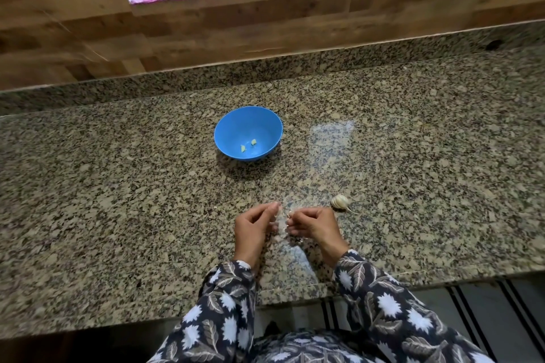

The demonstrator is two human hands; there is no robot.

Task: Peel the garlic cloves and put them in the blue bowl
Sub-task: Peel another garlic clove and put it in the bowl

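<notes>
The blue bowl (248, 133) stands on the granite counter and holds two peeled garlic pieces (248, 145). A partial garlic bulb (339, 202) lies on the counter to the right of my hands. My left hand (254, 230) and my right hand (313, 226) are close together near the counter's front, fingers curled. Between their fingertips they pinch a small pale garlic clove (285, 220) with loose skin, mostly hidden by the fingers.
The granite counter (118, 200) runs wide to both sides, with a raised granite ledge and a wooden wall behind it. Small flakes of garlic skin (283, 240) lie under my hands. The counter's front edge is just below my wrists.
</notes>
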